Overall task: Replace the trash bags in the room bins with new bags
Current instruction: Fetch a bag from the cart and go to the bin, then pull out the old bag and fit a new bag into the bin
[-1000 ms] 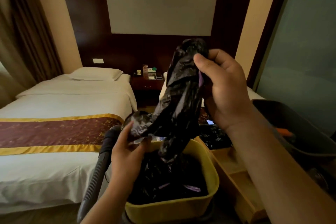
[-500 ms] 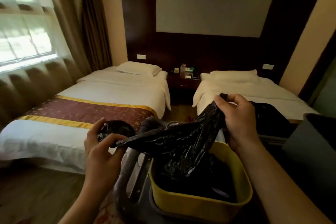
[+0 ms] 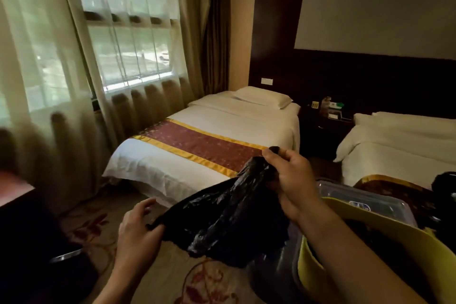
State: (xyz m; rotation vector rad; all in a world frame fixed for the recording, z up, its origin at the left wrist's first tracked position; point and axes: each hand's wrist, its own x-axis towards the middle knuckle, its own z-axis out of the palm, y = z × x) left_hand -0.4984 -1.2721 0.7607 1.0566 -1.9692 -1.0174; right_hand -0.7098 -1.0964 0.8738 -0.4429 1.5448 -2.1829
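The right hand (image 3: 287, 181) is raised, fingers curled in a closed pinch. The left hand (image 3: 137, 229) sits lower, thumb and fingers pinched, forearm angled up from below.

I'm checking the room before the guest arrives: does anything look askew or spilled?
Nothing stands out. The near bed is smooth with its runner straight, the pillow flat. Both hands only hold a black bag.

The yellow bin (image 3: 365, 252) runs off the frame's lower right — the right forearm hides its near rim, and its dark contents cannot be made out.
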